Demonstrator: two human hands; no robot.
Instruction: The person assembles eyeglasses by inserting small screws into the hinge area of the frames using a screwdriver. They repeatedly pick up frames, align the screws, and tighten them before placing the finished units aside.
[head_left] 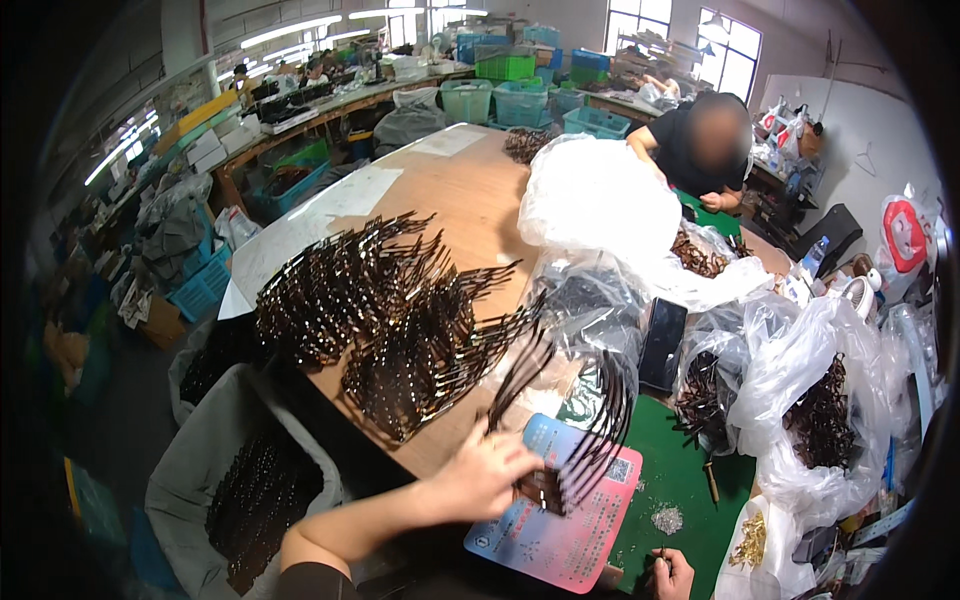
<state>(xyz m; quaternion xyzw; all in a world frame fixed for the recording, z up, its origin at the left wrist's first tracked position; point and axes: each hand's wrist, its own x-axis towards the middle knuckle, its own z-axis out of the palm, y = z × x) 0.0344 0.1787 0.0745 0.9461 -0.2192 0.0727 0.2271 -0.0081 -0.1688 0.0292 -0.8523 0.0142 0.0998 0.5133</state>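
Observation:
My left hand (485, 475) is closed around a bunch of dark brown eyeglass frames (600, 430), whose long thin temples fan upward and away. The bunch is over a blue and pink printed mat (590, 545) on the green work surface (650, 440). Low in the view, my right hand (672, 577) has its fingers curled together at the mat's right side. A small dark tip shows at those fingers, too small to name. Just beyond lies a little heap of tiny clear pieces (667, 519). Large rows of similar brown frames (350, 290) cover the table to the left.
A grey-lined bin of frames (240, 480) stands at the lower left. A black phone (662, 345), a thin-handled tool (712, 482), plastic bags of dark parts (820, 410) and golden bits (750, 540) lie to the right. Across the table sits another person (700, 150) behind a big white bag (600, 195).

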